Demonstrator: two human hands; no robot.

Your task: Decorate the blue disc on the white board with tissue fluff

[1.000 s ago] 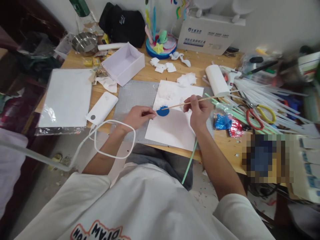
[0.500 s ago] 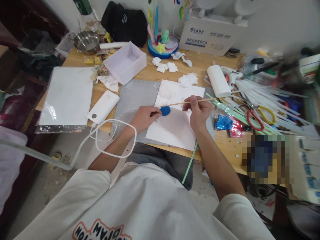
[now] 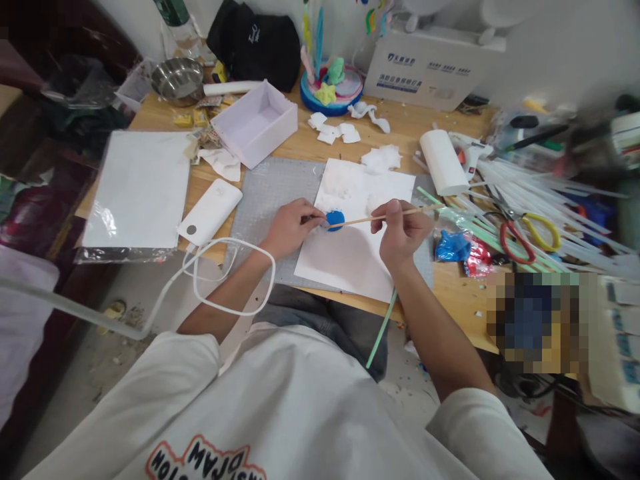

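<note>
My right hand [image 3: 404, 230] pinches a thin wooden stick [image 3: 361, 220], whose left end lies across the lower edge of a small blue disc [image 3: 335, 218]. The disc looks soft, like modelling clay, but its material is not certain. The fingertips of my left hand [image 3: 295, 227] are pressed together at the disc's left edge. Under both hands lies a white sheet of paper [image 3: 345, 260] on a grey cutting mat [image 3: 267, 193]. White fluffy bits [image 3: 340, 180] rest on the upper part of the sheet.
A lilac box [image 3: 257, 127] stands behind the mat. At left are a white power bank [image 3: 210, 212] and a looped white cable [image 3: 273, 280]. Scissors [image 3: 517, 243], plastic sticks [image 3: 555, 207] and a white roll [image 3: 443, 162] crowd the right. A green strip [image 3: 381, 330] hangs over the front edge.
The stick's left end has dropped from the disc's upper edge to its lower edge. My right hand is slightly lower, and the whole view has shifted a little.
</note>
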